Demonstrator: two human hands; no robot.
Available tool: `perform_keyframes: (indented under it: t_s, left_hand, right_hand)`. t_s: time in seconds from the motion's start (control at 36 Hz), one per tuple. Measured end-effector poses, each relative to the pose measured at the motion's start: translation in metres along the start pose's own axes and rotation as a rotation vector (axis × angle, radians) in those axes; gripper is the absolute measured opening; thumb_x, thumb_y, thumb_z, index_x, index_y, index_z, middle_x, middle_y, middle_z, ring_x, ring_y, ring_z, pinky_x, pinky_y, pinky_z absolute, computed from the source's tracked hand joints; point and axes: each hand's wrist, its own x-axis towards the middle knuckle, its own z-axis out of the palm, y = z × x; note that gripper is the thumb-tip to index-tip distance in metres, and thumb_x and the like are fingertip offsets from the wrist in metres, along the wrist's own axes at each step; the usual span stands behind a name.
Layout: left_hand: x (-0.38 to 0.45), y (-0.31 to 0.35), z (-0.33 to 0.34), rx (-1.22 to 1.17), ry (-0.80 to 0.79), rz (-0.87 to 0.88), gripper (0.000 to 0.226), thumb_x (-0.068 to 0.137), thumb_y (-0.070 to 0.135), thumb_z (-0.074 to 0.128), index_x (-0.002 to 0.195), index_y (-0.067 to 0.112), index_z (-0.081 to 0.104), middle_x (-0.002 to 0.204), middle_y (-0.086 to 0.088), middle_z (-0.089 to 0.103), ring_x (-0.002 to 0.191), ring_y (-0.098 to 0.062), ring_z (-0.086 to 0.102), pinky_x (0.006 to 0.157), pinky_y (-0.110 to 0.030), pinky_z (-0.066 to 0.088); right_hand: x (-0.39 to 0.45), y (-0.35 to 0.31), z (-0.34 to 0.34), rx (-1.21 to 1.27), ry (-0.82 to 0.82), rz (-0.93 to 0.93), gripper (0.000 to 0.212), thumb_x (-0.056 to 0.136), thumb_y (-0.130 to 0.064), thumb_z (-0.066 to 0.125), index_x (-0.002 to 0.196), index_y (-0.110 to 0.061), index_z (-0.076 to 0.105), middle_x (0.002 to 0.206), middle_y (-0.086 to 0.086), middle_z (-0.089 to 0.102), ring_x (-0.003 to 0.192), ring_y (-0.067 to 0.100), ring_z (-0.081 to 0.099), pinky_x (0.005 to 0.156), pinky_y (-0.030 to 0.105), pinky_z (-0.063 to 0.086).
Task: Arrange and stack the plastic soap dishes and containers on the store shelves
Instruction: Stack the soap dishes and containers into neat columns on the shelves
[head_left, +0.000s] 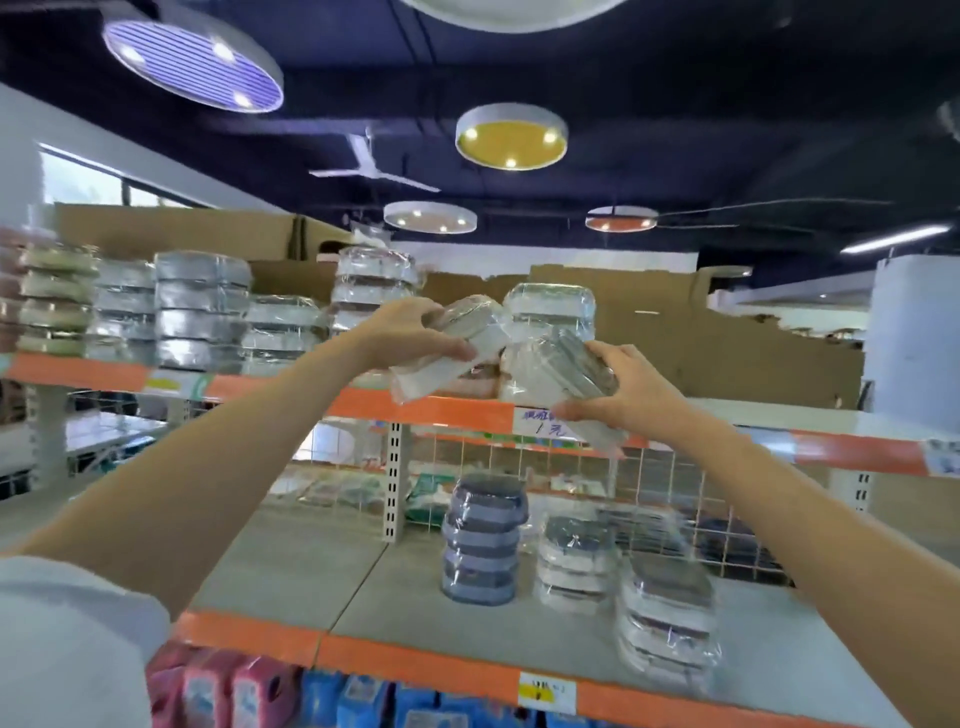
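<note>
While both hands grip dishes, wrapped stacks (202, 306) along top shelf (426, 408).

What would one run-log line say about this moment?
left hand: grips wrapped soap dish | right hand: grips second wrapped dish | both tilted, raised at top shelf | not yet placed

Round ceiling lamps (511, 136) glow under a dark ceiling (675, 104) above cardboard boxes (675, 332)
</note>
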Motion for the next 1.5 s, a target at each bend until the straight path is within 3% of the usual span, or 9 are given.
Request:
perform_keyframes:
  t_s: [0.14,0.47,0.61,0.81,1.03,1.14,1.31,1.39,1.5]
  left_hand:
    - [0.052,0.012,-0.007,-0.056,0.088,0.062,0.069,0.075,0.039,0.076,0.129,0.013,0.044,0.118,-0.003,0.05,0.104,-0.02,0.05,0.075,-0.026,0.041]
    - [0.19,0.032,-0.032,-0.162,0.28,0.206,0.059,0.071,0.042,0.078,0.118,0.021,0.049,0.11,0.004,0.056,0.099,-0.015,0.054,0.077,-0.026,0.045]
    - [0.23,0.035,-0.025,-0.139,0.255,0.276,0.058,0.074,0.043,0.076,0.121,0.021,0.05,0.113,0.002,0.056,0.101,-0.015,0.054,0.071,-0.023,0.043]
    - [0.267,0.037,-0.008,-0.129,0.228,0.304,0.053,0.077,0.037,0.075,0.119,0.02,0.047,0.109,0.0,0.057,0.09,-0.011,0.054,0.066,-0.019,0.042]
    - [0.289,0.036,0.003,-0.044,0.147,0.253,0.054,0.076,0.04,0.075,0.114,0.018,0.044,0.108,0.002,0.055,0.094,-0.013,0.053,0.07,-0.024,0.043]
    - [0.294,0.033,0.007,-0.018,0.102,0.262,0.043,0.075,0.046,0.074,0.103,0.02,0.054,0.102,0.003,0.06,0.094,-0.014,0.058,0.076,-0.029,0.047]
    - [0.285,0.027,0.003,-0.098,0.119,0.302,0.037,0.08,0.058,0.064,0.104,0.03,0.07,0.109,0.013,0.065,0.104,-0.005,0.058,0.094,-0.027,0.046]
    - [0.276,0.02,0.004,-0.246,0.192,0.312,0.039,0.088,0.053,0.054,0.119,0.03,0.06,0.122,0.013,0.056,0.112,-0.003,0.052,0.091,-0.02,0.039]
    - [0.263,0.003,0.009,-0.515,0.215,0.207,0.055,0.09,0.052,0.046,0.136,0.022,0.044,0.136,0.007,0.042,0.13,-0.02,0.039,0.106,-0.039,0.033]
  right_hand:
    - [0.045,0.014,-0.024,-0.022,0.09,0.005,0.11,0.06,-0.06,0.076,0.149,-0.022,0.025,0.136,0.004,0.034,0.128,0.023,0.035,0.111,0.041,0.031]
    - [0.18,0.023,-0.071,-0.194,0.163,-0.028,0.099,0.07,-0.046,0.079,0.15,-0.032,0.022,0.151,0.001,0.02,0.141,0.021,0.015,0.113,0.043,0.024]
    - [0.22,0.034,-0.073,-0.122,0.104,-0.039,0.096,0.07,-0.045,0.08,0.148,-0.038,0.026,0.153,-0.003,0.014,0.139,0.02,0.024,0.113,0.04,0.029]
    - [0.245,0.057,-0.07,0.072,-0.003,-0.062,0.086,0.075,-0.036,0.079,0.144,-0.036,0.027,0.143,-0.005,0.036,0.126,0.014,0.04,0.097,0.027,0.035]
    - [0.264,0.075,-0.058,0.258,-0.025,-0.041,0.119,0.056,-0.053,0.085,0.147,-0.03,0.013,0.135,-0.001,0.047,0.117,0.015,0.05,0.101,0.033,0.039]
    - [0.265,0.084,-0.051,0.31,-0.056,-0.089,0.106,0.069,-0.043,0.082,0.148,-0.027,0.013,0.118,-0.009,0.057,0.104,0.004,0.058,0.085,0.02,0.045]
    - [0.263,0.083,-0.049,0.439,-0.041,-0.119,0.085,0.079,-0.056,0.062,0.146,-0.04,0.013,0.124,-0.015,0.051,0.108,0.007,0.048,0.089,0.025,0.034]
    - [0.265,0.079,-0.05,0.489,0.013,-0.137,0.073,0.085,-0.055,0.053,0.147,-0.038,0.019,0.127,-0.015,0.042,0.111,0.007,0.041,0.094,0.027,0.03]
    - [0.27,0.081,-0.051,0.531,0.033,-0.122,0.055,0.089,-0.052,0.051,0.138,-0.036,0.032,0.114,-0.019,0.04,0.104,0.005,0.039,0.095,0.03,0.023]
